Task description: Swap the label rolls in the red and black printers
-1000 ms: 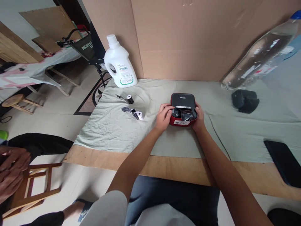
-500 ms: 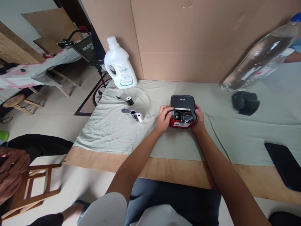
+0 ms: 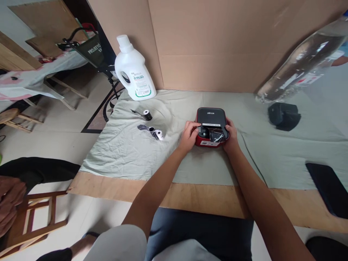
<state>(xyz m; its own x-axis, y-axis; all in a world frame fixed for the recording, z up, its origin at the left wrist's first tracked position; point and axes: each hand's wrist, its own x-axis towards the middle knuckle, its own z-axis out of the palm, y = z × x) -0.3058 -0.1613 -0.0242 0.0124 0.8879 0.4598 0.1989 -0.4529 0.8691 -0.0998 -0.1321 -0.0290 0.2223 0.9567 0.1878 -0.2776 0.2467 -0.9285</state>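
A small label printer [image 3: 211, 115] with a black top and red sides rests on the cloth. Its near part is uncovered, and glossy black film shows inside. My left hand [image 3: 189, 136] grips its left side, fingers curled over the upper edge. On the opposite side my right hand [image 3: 231, 135] is closed around the corner, thumb near the top edge. To the left lie a roll with black film [image 3: 147, 115] trailing from it and a white-ended roll [image 3: 159, 135] beside more crumpled dark film.
A white detergent bottle [image 3: 136, 72] stands at the back left against a cardboard panel [image 3: 206, 43]. A large clear bottle [image 3: 301, 65], a black object [image 3: 284, 116] and a phone [image 3: 328, 188] are on the right. Another person's hand [image 3: 11, 203] shows at lower left.
The view has shifted slightly, so the items on the left sit a little further left. Both hands keep their hold on the label printer, which stays in place.
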